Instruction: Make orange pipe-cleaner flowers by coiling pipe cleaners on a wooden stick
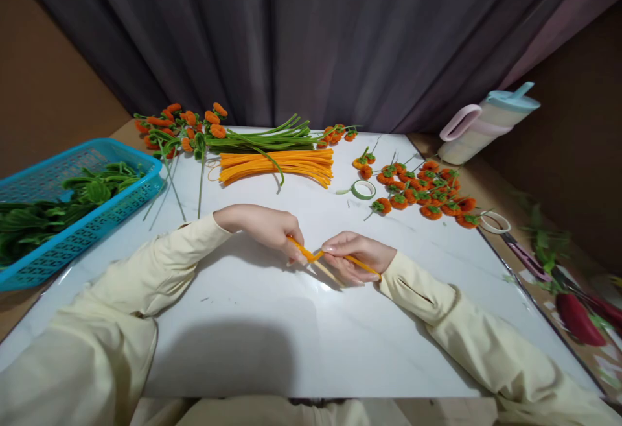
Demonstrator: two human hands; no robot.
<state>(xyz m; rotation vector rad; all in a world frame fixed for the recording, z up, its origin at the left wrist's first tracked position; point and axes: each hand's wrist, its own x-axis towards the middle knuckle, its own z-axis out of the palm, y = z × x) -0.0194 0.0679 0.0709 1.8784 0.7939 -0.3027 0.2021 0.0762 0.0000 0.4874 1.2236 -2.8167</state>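
Over the middle of the table, my left hand is closed round a thin pale wooden stick, which points down to the right. An orange pipe cleaner lies against or around the stick at my left fingertips; its exact wrap is too small to tell. The fingers of my right hand pinch the same pipe cleaner close by, and its tail runs across the palm to the wrist. Beyond my hands lie a bundle of orange pipe cleaners and a bundle of green pipe cleaners.
A blue basket of green leaves stands left. Orange fuzzy flowers lie right, more stemmed flowers back left. Green tape, a white roll, scissors, red-handled pliers and a tumbler are also around.
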